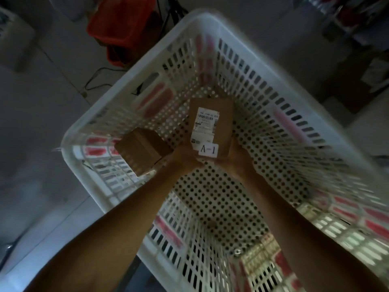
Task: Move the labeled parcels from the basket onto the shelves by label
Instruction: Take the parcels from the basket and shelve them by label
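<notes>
Above your grips the basket (210, 28) stands open; its slotted walls close in beyond, a second parcel (143, 150) crowding left of them.

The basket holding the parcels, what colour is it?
White, with perforated walls and floor; the basket shows in the head view.

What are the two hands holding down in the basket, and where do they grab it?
Both hands hold the cardboard parcel labelled A-1 at its near end: the left hand on its left corner, the right hand on its right corner.
</notes>
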The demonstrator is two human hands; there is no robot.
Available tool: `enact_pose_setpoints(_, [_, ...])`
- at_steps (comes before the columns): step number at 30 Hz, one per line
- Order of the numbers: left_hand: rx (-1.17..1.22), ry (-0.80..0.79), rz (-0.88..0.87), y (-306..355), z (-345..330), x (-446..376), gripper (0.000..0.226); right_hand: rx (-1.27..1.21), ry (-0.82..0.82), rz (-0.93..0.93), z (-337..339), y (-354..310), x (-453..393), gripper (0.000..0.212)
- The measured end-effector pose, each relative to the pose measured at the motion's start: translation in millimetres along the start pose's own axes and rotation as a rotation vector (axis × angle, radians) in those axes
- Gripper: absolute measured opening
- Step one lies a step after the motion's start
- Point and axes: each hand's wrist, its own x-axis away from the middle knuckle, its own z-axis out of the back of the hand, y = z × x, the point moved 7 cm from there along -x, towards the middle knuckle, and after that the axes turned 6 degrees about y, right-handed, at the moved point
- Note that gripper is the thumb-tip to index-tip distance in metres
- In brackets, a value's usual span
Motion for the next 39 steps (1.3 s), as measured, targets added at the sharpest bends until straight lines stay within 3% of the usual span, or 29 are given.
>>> enact_pose_setpoints(5, [0.071, -0.038, 0.062, -11.5, -58.2, 41.4, 0.111, -0.047, -0.008, -0.033, -2.8, 52.5, 37.9, 0.103])
enact_pose_setpoints(10, [0.146, -0.079, 0.057, -7.0, -80.1, 46.7, 0.138, -0.048, -0.077, 0.038, -5.4, 85.9, 36.2, 0.132])
enact_pose_setpoints(13, [0.215, -0.068, 0.066, 0.5, -78.1, 61.8, 0.142, 0.002, -0.101, 0.073, 3.7, 72.5, 48.1, 0.131])
enact_pose_setpoints(20, [0.534, 0.107, -0.027, 23.3, -47.4, 152.7, 0.128, -0.128, -0.113, 0.289, 51.0, 37.2, 110.9, 0.135])
enact_pose_setpoints(27, [0.582, 0.335, -0.153, 95.3, -0.2, 305.6, 0.118, -0.24, -0.185, 0.502, 133.6, -10.1, 225.4, 0.125])
enact_pose_setpoints(31, [0.618, 0.385, -0.242, 133.3, 18.7, 382.9, 0.121, -0.208, -0.132, 0.573, 183.3, -33.3, 303.0, 0.14])
enact_pose_setpoints(39, [0.521, 0.414, -0.404, 181.2, 13.0, 459.6, 0.119, -0.306, 0.128, 0.596, 239.6, -1.0, 424.9, 0.128])
